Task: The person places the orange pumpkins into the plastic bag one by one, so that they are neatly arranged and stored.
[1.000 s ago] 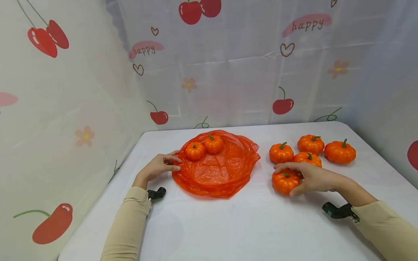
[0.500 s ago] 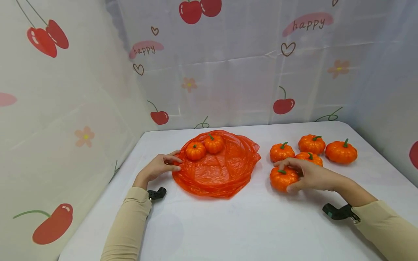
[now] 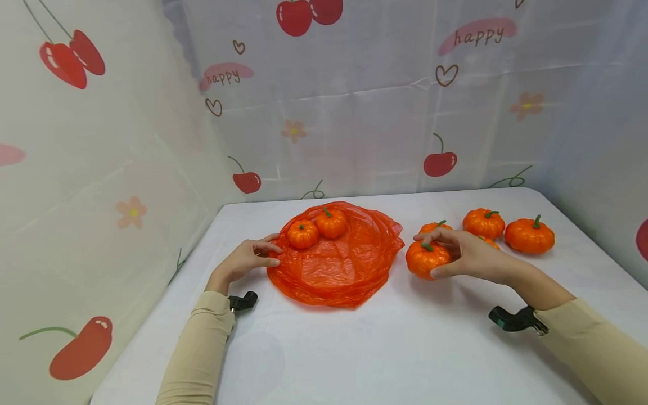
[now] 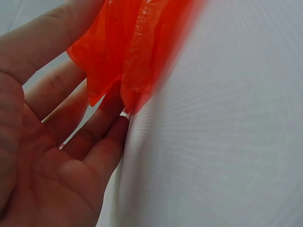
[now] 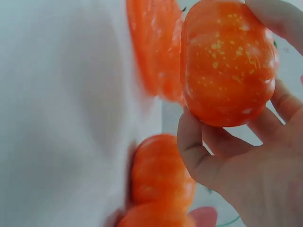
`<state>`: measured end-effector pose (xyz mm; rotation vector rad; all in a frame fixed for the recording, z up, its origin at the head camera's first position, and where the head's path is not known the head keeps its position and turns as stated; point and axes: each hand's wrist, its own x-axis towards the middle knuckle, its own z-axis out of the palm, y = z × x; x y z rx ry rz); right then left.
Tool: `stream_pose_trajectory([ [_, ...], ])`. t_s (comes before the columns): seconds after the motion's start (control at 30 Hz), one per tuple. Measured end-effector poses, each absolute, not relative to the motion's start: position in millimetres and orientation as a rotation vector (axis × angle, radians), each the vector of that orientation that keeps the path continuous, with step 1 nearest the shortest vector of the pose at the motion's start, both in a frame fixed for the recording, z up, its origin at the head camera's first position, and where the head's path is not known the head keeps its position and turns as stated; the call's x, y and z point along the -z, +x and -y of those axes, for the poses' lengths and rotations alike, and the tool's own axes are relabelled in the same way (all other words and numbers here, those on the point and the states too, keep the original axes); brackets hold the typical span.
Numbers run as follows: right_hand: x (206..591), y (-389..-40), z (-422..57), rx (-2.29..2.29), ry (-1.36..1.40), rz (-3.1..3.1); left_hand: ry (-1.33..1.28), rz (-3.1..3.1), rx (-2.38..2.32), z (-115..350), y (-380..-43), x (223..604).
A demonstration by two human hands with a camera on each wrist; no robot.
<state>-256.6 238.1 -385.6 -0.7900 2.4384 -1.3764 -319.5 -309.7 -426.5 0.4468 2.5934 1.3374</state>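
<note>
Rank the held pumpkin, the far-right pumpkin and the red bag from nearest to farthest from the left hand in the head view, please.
1. Red bag: at the left hand.
2. Held pumpkin: in the right hand, right of the bag.
3. Far-right pumpkin: beyond the right hand.

A narrow gap of bare tabletop [image 3: 397, 306] separates the plastic bag [image 3: 334, 295] from the raised pumpkin [image 3: 425, 263], with the bag's crumpled right corner jutting into it. Above the bag, the way down is open to its front and right inner parts; two pumpkins inside [image 3: 304, 234] take up the back left. The left hand [image 3: 245, 260] bars the bag's left edge. Behind the right hand [image 3: 468, 257], loose pumpkins [image 3: 530, 236] crowd the far right, and the patterned curtain [image 3: 354, 135] bounds the back. Nearer the person, broad passage runs between the sleeves [image 3: 197, 351].
</note>
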Motion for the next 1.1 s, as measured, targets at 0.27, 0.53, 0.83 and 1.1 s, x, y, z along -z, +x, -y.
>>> stream_pose_trajectory([
  [0.27,368,-271,-212,1.466,-0.752,-2.393,0.408,-2.595,-1.341,310,-321,428],
  [0.53,350,-290,-184,1.389,-0.653,-2.522,0.404,-2.585,-1.354,311,-321,428],
  [0.83,337,-311,-155,1.413,-0.618,-2.494,0.424,-2.575,-1.365,311,-319,428],
  [1.1,323,-325,-136,1.502,-0.626,-2.414,0.403,-2.595,-1.328,312,-322,428],
])
